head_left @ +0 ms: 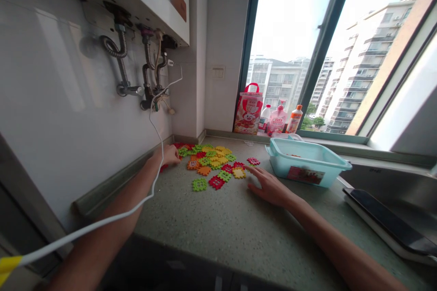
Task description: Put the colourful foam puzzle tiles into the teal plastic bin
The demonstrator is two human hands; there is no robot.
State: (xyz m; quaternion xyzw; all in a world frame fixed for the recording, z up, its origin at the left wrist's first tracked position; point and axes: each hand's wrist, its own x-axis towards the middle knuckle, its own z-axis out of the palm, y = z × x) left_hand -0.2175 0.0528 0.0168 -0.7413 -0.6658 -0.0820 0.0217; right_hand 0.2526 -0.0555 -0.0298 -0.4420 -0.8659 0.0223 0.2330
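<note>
Toothed plastic pieces in green, yellow, orange and red lie in a loose pile on the grey-green counter (pixel 205 218). My left hand (pixel 170 155) is at the pile's left end, its fingers bent down by the red pieces; what they hold, if anything, is hidden. My right hand (pixel 264 183) rests on the counter at the pile's right side, fingers apart, beside a yellow piece (pixel 239 173). Nearest the front edge are a green piece (pixel 199 185) and a red piece (pixel 216 182).
A light blue tub (pixel 307 159) stands right of my right hand. Behind it are a red bag (pixel 248 112) and bottles (pixel 278 120) by the window. A dark flat device (pixel 385 218) lies beside the sink (pixel 392 182). A white cable (pixel 136 207) crosses my left forearm.
</note>
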